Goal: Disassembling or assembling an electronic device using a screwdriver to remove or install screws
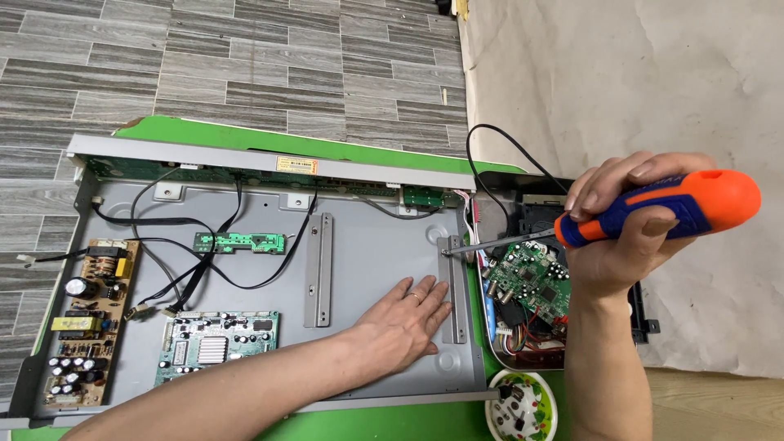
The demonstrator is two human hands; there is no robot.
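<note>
The right hand (621, 237) grips a screwdriver (653, 208) — tip on the right bracket (454, 286) — while the left hand (400, 322) lies spread flat on the chassis (367, 245).

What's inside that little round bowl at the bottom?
The small white bowl with a coloured pattern holds a few small dark bits, probably screws or tiny parts. The right forearm covers its right edge, and the picture's bottom cuts off the rest, so some contents stay hidden.

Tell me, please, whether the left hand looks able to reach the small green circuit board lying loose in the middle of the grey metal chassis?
Probably yes: the left hand rests flat on the grey metal chassis, and only bare metal and a low grey bracket separate it from the small green circuit board.
</note>
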